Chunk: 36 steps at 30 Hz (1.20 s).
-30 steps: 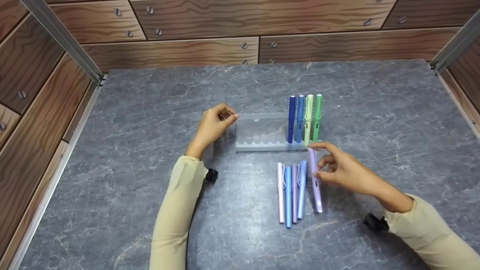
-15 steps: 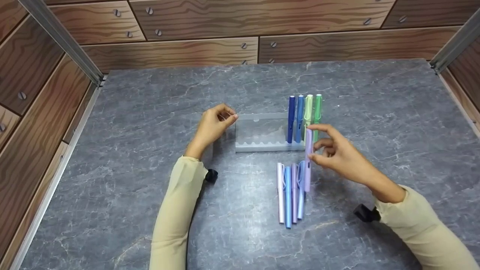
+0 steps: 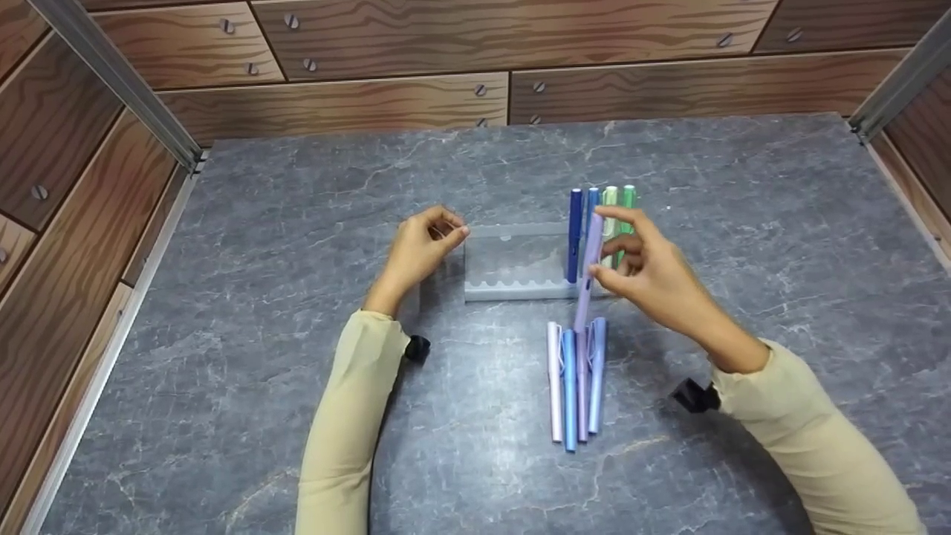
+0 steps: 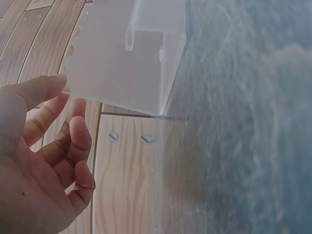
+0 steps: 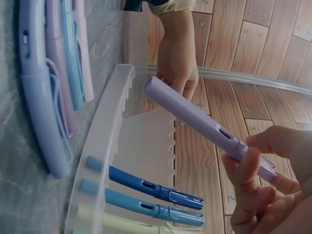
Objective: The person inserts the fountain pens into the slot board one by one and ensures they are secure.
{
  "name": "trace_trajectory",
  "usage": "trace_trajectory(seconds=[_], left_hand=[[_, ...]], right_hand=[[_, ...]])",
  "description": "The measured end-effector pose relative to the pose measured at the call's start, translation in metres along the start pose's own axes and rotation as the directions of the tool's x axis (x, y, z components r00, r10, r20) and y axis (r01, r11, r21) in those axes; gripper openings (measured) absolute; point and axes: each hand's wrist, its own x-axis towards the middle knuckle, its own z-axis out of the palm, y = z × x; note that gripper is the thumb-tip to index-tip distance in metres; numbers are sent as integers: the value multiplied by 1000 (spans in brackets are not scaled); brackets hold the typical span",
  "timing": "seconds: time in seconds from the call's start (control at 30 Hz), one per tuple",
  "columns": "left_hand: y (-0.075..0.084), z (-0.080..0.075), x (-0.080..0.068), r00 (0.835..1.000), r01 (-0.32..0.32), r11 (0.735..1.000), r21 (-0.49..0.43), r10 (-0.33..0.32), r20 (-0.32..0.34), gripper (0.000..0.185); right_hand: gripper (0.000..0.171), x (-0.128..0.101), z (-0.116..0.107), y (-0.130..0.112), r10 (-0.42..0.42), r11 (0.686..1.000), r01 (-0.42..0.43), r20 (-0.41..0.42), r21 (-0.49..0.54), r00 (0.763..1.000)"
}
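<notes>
Right hand [image 3: 654,275]: pinches a lilac pen [image 3: 588,267], held tilted above the desk [image 3: 297,416], just in front of the clear rack [image 3: 513,264].
Left hand [image 3: 420,249]: fingertips touch the rack's left end.
Rack: four pens upright.
Desk: four pens lying together.

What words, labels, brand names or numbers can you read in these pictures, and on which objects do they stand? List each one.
There is no readable text in any view.
The lilac pen in the right hand: no print shows.
The pens standing in the clear rack and the pens lying on the table: any marks are too small to read.
The wooden panels: only screw heads.
</notes>
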Motion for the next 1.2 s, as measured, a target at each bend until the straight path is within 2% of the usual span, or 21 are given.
trace_trajectory(seconds=[0.43,0.9,1.2], left_hand=[[1,-1,0,1000,8,1000,-8,-8,-6,14],[0,-1,0,1000,12,1000,-12,-12,-1,15],[1,0,1,1000,10,1000,-2,-10,7,16]], right_hand=[[62,20,5,-6,-6,999,3,-69,-45,998],[59,35,19,7,-132,978,99,-178,-185,975],[60,37,27,16,-163,960,110,-194,-258,967]])
